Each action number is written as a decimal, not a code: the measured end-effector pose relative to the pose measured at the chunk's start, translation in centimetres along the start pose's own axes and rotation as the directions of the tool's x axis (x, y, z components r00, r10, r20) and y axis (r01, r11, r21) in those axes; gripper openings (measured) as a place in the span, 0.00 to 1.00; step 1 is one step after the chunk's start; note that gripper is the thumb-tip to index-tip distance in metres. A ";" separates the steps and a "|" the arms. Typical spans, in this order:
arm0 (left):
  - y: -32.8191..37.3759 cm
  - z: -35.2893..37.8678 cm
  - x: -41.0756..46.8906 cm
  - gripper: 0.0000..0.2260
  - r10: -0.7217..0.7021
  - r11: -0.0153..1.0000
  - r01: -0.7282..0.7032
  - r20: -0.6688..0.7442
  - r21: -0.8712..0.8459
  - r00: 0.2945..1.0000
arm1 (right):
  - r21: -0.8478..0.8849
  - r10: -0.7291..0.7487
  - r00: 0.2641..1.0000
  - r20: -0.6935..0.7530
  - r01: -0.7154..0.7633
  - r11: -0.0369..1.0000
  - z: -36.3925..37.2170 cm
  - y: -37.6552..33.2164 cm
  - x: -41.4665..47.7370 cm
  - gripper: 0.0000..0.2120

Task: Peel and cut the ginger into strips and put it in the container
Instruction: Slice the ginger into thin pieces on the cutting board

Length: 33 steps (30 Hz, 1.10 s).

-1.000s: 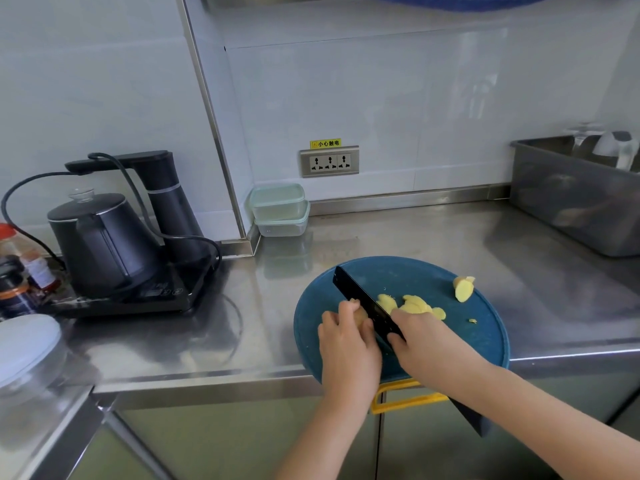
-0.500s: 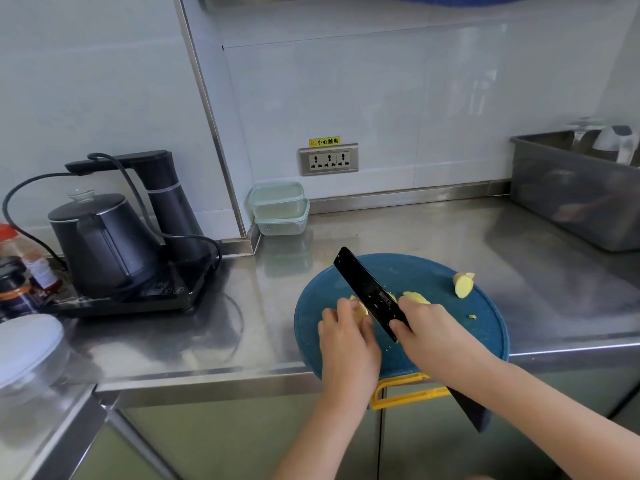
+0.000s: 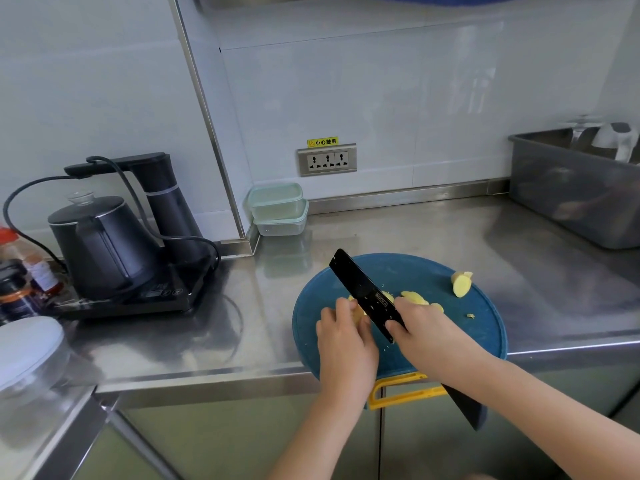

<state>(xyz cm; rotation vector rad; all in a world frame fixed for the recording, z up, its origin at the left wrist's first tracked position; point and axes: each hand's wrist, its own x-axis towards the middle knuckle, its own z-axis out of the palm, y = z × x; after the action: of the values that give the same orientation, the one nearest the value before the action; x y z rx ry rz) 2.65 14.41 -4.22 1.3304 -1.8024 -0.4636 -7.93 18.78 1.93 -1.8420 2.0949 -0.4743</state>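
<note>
A round blue cutting board (image 3: 485,327) lies at the counter's front edge. My left hand (image 3: 343,337) holds down a peeled piece of ginger (image 3: 356,311) with curled fingers. My right hand (image 3: 424,329) grips a black knife (image 3: 363,289), its blade raised and tilted just right of the held piece. Cut yellow ginger slices (image 3: 417,299) lie behind my right hand. Another ginger chunk (image 3: 461,284) sits near the board's far right. Two stacked lidded containers (image 3: 277,209) stand at the back by the wall corner.
A black kettle (image 3: 100,247) on its base with a cable stands to the left. Jars (image 3: 17,285) and a white-lidded tub (image 3: 27,348) are at far left. A grey bin (image 3: 575,192) occupies the right back. A yellow handle (image 3: 401,393) hangs below the counter edge.
The knife blade has lifted off the board from its lower cutting position, and stays raised beside the held ginger. My left hand has barely shifted.
</note>
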 end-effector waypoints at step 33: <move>0.1 0.4 0.0 0.05 -0.001 0.997 0.001 0.000 0.074 1.000 | -0.097 -0.029 0.996 0.083 0.037 0.995 -0.4 -1.0 2.4 0.09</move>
<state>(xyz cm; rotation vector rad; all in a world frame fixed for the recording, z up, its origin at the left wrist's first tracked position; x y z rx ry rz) 2.27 14.37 -4.38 1.3816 -1.8352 -0.4003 -7.48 16.32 2.66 -1.9193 2.0707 -0.3037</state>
